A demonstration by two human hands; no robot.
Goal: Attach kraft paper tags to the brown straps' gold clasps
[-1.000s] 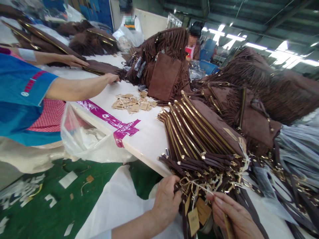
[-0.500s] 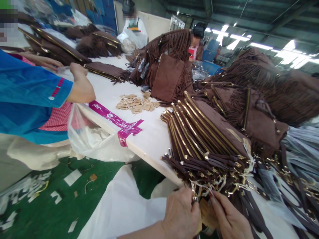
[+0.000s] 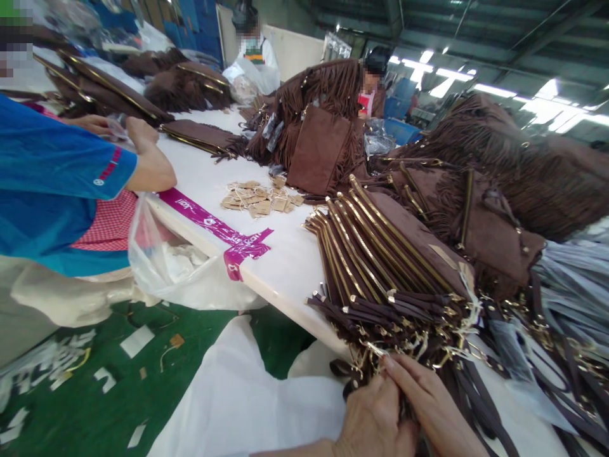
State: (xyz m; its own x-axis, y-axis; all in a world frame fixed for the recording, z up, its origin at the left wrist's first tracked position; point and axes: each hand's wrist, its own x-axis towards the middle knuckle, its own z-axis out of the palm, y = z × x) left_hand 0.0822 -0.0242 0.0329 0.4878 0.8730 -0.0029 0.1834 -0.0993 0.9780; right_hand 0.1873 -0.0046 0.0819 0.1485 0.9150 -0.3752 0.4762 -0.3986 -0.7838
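Note:
Brown bags (image 3: 409,247) with gold zippers lie stacked in a fanned row at the front of the white table (image 3: 280,273). Their dark straps (image 3: 394,311), with gold clasps, gather at the near end, where pale strings (image 3: 375,349) hang among the metal. My left hand (image 3: 375,412) is closed just below these clasps; what its fingers hold is hidden. Against it, my right hand (image 3: 431,397) pinches a white string with thumb and forefinger. A tan tag (image 3: 466,276) rests on the top bag's edge.
Loose tan tags (image 3: 259,198) lie mid-table, beyond purple tape (image 3: 209,222). More fringed bags (image 3: 323,146) are heaped behind and to the right. A co-worker in a blue sleeve (image 3: 61,165) works at left. A clear plastic bag (image 3: 190,273) hangs from the table edge.
Both my hands have come closer together, the left moving right and slightly down. The tan tag seen between them is now hidden. The co-worker's hands have shifted slightly.

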